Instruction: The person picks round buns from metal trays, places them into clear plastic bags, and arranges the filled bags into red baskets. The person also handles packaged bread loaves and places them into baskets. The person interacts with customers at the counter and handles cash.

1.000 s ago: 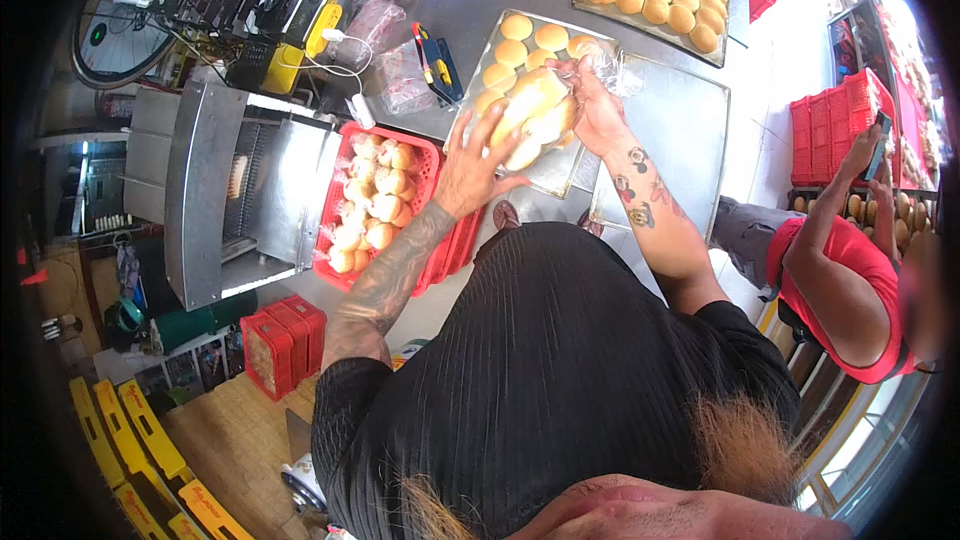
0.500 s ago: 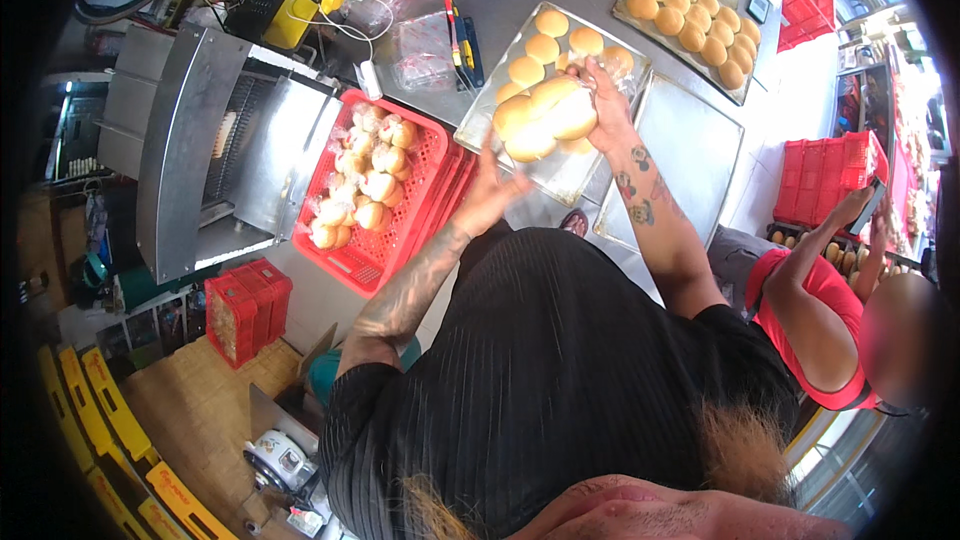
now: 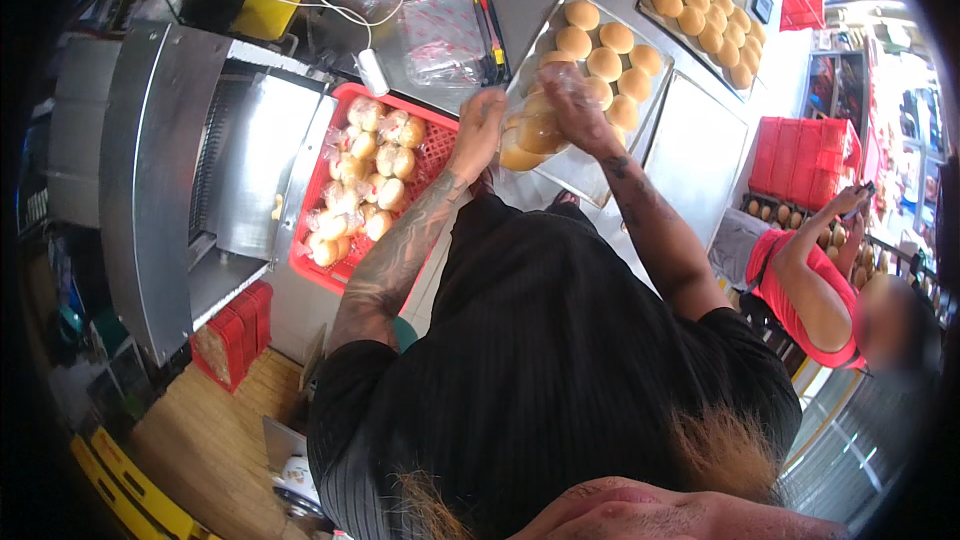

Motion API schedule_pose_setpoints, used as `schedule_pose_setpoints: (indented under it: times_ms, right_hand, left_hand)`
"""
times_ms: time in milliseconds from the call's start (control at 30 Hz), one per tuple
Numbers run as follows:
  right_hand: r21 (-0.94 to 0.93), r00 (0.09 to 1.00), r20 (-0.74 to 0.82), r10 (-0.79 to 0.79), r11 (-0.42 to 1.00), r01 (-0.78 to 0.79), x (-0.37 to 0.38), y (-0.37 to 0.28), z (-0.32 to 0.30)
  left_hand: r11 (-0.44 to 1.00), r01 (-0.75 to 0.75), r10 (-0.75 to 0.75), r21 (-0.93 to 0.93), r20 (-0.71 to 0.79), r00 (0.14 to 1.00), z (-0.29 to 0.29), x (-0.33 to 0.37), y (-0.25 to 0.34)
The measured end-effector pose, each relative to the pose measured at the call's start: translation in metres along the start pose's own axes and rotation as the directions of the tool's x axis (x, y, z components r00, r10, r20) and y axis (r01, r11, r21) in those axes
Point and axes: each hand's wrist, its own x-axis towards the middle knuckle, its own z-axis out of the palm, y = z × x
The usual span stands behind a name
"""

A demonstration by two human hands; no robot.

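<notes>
A clear plastic bag of golden round buns hangs tilted between my hands, at the near edge of a metal tray. My right hand grips the bag from above; its fingers are partly blurred and covered by the film. Beside the bag's left side is my left hand, fingers bent and pressed together; what they hold, if anything, is hidden. Loose round buns lie in rows on the tray behind the bag. To the left, a red crate holds several bagged buns.
Flat plastic bags and a red-and-black tool lie on the steel table. A metal machine stands left of the crate. Another bun tray and a bare tray are at right. A person in red is at far right.
The bag of buns has come down and tipped toward me. My right hand has turned over its top, and my left hand has drawn its spread fingers together.
</notes>
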Motion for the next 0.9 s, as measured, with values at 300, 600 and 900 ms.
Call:
schedule_pose_setpoints:
  times_ms: [300,600,900]
  right_hand:
    - [0.732,0.889,0.410,0.205,0.507,-0.455,0.016,0.011,0.025]
    - [0.248,0.442,0.779,0.444,0.430,-0.868,0.019,0.027,0.016]
    - [-0.334,0.954,0.294,-0.053,0.930,0.155,0.085,0.050,0.029]
  left_hand:
    - [0.703,-0.611,0.560,0.364,0.244,0.791,-0.031,0.010,0.013]
    - [0.193,-0.793,0.310,0.578,0.731,0.608,-0.067,0.051,0.026]
    - [0.871,0.352,-0.487,0.342,0.687,0.539,-0.098,0.170,0.035]
